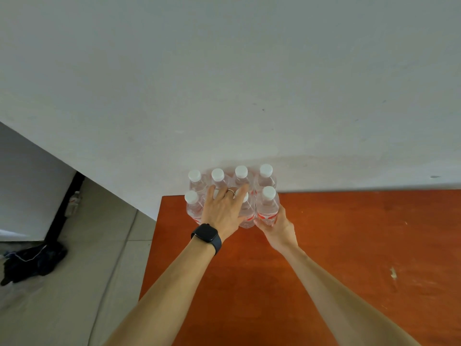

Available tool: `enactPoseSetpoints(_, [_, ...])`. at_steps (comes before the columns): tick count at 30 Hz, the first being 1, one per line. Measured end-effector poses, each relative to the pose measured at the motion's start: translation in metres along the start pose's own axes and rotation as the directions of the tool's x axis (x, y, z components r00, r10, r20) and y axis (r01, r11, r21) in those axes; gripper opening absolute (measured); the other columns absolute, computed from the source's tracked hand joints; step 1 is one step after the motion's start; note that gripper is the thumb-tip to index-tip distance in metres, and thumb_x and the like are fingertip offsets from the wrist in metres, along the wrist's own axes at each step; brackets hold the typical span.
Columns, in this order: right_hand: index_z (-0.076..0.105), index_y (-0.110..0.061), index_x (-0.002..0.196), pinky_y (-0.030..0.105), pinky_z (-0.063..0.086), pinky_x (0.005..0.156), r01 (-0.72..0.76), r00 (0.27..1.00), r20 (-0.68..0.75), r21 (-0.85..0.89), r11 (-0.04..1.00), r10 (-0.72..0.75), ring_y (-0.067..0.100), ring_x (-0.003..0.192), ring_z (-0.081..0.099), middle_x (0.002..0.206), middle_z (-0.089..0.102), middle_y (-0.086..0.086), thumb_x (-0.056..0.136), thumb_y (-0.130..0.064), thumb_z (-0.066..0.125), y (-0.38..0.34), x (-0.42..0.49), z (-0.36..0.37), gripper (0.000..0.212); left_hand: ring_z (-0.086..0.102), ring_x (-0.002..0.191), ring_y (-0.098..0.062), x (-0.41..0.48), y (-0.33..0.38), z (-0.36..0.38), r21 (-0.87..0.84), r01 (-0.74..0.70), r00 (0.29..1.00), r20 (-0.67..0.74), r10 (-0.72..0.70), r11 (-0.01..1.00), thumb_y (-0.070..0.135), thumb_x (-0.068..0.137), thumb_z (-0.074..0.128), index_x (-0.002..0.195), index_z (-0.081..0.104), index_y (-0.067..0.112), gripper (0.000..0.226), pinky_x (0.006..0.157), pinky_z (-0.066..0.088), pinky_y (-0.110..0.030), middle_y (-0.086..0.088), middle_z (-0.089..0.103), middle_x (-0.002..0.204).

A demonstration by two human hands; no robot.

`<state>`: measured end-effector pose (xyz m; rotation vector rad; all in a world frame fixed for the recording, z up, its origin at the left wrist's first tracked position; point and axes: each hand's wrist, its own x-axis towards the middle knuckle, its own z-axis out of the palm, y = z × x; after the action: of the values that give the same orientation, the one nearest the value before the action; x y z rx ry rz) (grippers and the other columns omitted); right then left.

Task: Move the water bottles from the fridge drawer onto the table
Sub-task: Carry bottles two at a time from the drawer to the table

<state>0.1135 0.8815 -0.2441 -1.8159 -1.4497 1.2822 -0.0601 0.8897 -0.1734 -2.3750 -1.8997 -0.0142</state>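
Observation:
Several clear water bottles (265,179) with white caps and red labels stand upright in two rows at the far left corner of the orange-brown table (349,245), against the white wall. My left hand (222,208), with a black watch and a ring, lies flat with fingers spread over the front-row bottles; it hides one bottle's top. My right hand (277,228) wraps around the lower body of the front-right bottle (268,206), which stands on the table.
The white wall (224,83) runs right behind the bottles. Left of the table lies a tiled floor (82,270) with a dark cloth bundle (32,260) and a small bottle (73,203) by a black strip at the wall's foot.

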Motion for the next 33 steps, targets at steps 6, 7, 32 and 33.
enactPoseSetpoints(6, [0.018,-0.022,0.157,0.039,0.057,0.093,-0.084,0.996,0.037,-0.052,0.995,0.086,0.026,0.123,0.061,0.148,0.052,0.005,0.085,-0.048,0.075,0.002,-0.005,-0.011,0.096,0.057,0.12,-0.027,-0.006,-0.007,-0.009,-0.011,-0.04,0.999,0.02,0.041,0.999,0.042,0.08,0.078,0.149,0.029,0.027,0.086,0.105,0.042,-0.048,-0.002,0.067,0.122])
enactPoseSetpoints(7, [0.018,-0.021,0.157,0.036,0.058,0.09,-0.093,0.995,0.033,-0.063,0.994,0.095,0.026,0.123,0.061,0.15,0.049,0.006,0.087,-0.048,0.073,0.0,-0.009,-0.014,0.094,0.055,0.123,-0.026,-0.008,-0.007,-0.011,-0.021,-0.038,0.999,0.016,0.038,0.999,0.04,0.08,0.078,0.149,0.03,0.027,0.085,0.106,0.042,-0.048,-0.003,0.064,0.128])
enactPoseSetpoints(32, [0.062,-0.035,0.133,0.037,0.03,0.118,-0.11,0.835,-0.527,-0.441,0.891,-0.158,0.017,0.145,0.034,0.143,0.056,-0.011,0.1,-0.041,0.053,0.111,-0.362,-0.268,0.035,0.016,0.152,-0.019,-0.122,0.338,-0.081,-0.359,-0.483,0.848,0.034,0.529,0.799,0.032,0.1,0.045,0.151,0.036,0.036,0.052,0.124,0.011,-0.045,0.001,0.03,0.162])
enactPoseSetpoints(33, [0.061,-0.037,0.133,0.038,0.03,0.119,-0.143,0.817,-0.56,-0.428,0.893,-0.138,0.017,0.146,0.033,0.143,0.055,-0.013,0.1,-0.045,0.05,0.123,-0.381,-0.28,0.035,0.017,0.152,-0.019,-0.129,0.362,-0.087,-0.356,-0.513,0.83,0.026,0.557,0.781,0.034,0.1,0.045,0.151,0.037,0.037,0.051,0.124,0.012,-0.044,0.001,0.031,0.162])
